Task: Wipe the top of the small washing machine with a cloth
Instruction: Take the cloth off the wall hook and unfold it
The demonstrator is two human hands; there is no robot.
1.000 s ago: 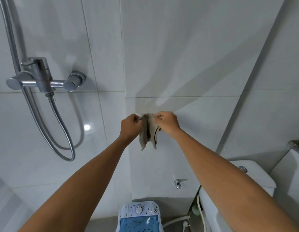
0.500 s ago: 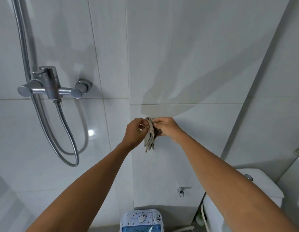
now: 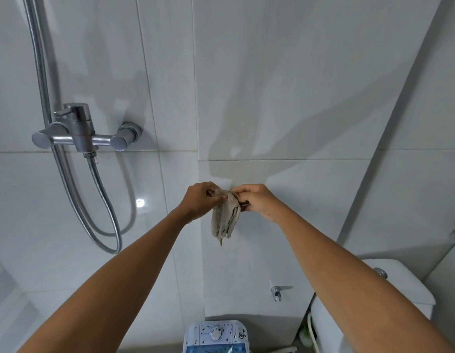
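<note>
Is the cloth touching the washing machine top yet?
Apart. The head view shows the cloth held up in both hands before the tiled wall, with bare wall visible between its hanging end and the washing machine far below.

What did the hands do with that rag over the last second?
The cloth, spread a little wider between both hands a second ago, has been gathered into a narrower folded bundle. The left hand and right hand have kept hold of its top edge, close together in front of the wall. The washing machine below is still untouched.
</note>
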